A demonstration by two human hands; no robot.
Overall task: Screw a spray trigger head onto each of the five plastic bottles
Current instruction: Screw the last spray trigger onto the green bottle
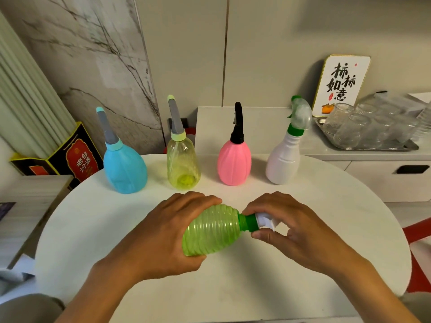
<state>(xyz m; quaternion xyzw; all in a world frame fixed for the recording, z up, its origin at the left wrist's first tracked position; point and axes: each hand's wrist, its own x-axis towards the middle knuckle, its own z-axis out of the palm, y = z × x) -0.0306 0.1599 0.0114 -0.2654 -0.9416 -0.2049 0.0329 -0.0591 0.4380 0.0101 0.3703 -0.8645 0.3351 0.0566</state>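
Nearest, a ribbed green bottle (pixel 211 231) is held sideways above the round white table (pixel 326 229), clamped by the left hand (pixel 163 231); its green collar (pixel 250 222) is pinched by the right hand (pixel 293 229). Behind, blue (pixel 124 170), yellow (pixel 183 164), pink (pixel 234 163) and white (pixel 283 159) bottles are lined upright, heads fitted.

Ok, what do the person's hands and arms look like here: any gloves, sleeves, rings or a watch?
Both hands are bare: no gloves on the left hand or the right hand. No rings show on the visible fingers, and no watch or band on either wrist. The forearms are uncovered down to the bottom edge of the picture, so no sleeves are in view.
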